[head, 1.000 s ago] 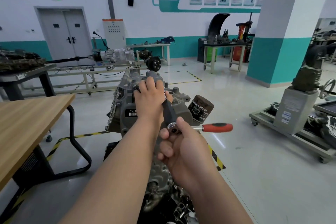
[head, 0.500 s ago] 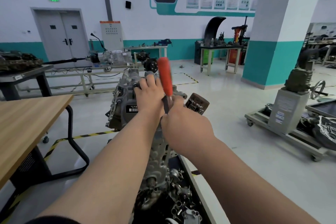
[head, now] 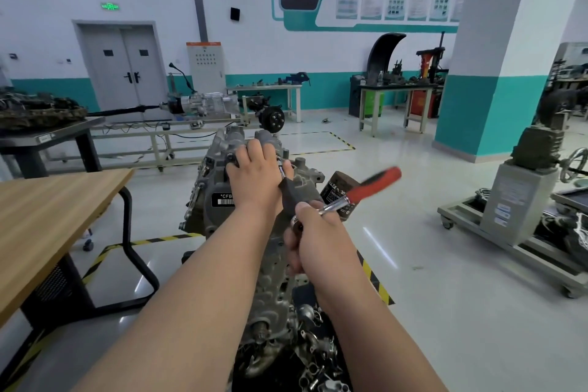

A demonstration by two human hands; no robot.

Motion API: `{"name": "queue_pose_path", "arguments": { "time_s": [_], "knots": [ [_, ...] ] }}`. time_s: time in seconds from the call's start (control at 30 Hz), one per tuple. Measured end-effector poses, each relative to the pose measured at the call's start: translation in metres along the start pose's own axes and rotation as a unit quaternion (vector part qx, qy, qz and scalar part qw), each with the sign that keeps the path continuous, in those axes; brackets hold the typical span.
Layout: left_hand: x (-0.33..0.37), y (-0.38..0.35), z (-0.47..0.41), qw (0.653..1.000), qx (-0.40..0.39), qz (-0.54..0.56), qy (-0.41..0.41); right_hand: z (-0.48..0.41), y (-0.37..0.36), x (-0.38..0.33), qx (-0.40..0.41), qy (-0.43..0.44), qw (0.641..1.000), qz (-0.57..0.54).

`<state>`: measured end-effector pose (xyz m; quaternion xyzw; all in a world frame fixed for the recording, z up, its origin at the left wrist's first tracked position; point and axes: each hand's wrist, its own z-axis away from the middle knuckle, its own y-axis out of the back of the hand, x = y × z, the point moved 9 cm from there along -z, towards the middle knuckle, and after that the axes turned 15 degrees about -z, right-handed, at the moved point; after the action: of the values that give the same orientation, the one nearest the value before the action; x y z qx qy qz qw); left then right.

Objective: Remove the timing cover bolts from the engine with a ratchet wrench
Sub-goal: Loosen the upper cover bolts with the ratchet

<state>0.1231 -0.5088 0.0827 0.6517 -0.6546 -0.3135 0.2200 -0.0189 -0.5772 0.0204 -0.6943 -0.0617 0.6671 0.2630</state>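
— While the right hand (head: 315, 239) curls round the head of the ratchet wrench (head: 356, 192), red handle blurred at centre right, where is the bolt?
— Hidden under the left hand (head: 254, 175), atop the engine (head: 206, 175), centre frame. Cannot tell whether those fingers pinch the extension (head: 291, 194). Judgement: hold it square on the bolt; short swings, handle clear of the oil filter (head: 332, 189).

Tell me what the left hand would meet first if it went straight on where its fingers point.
The left hand lies on the engine, fingers pointing away from the camera. Right ahead stand the engine's grey top bosses, probably met first; depth there is hard to judge.
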Motion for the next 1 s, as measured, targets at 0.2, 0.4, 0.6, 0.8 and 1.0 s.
{"name": "queue_pose_path", "arguments": {
  "time_s": [0.2, 0.4, 0.6, 0.8, 1.0],
  "knots": [
    [0.004, 0.006, 0.004, 1.000, 0.013, 0.006, -0.014, 0.014, -0.013, 0.026, -0.059, -0.163, 0.921, -0.350],
    [0.004, 0.006, 0.005, 0.999, -0.004, -0.008, -0.033, 0.024, -0.028, 0.030, -0.084, -0.230, 0.836, -0.491],
    [0.004, 0.006, 0.006, 0.999, -0.008, -0.015, -0.039, 0.025, -0.032, 0.031, -0.085, -0.236, 0.816, -0.521],
    [0.005, 0.008, 0.005, 1.000, 0.007, 0.004, -0.024, 0.018, -0.019, 0.030, -0.060, -0.177, 0.905, -0.381],
    [0.004, 0.005, 0.004, 1.000, -0.005, -0.013, -0.025, 0.008, 0.009, -0.006, 0.006, 0.038, 0.981, 0.191]
  ]
}}
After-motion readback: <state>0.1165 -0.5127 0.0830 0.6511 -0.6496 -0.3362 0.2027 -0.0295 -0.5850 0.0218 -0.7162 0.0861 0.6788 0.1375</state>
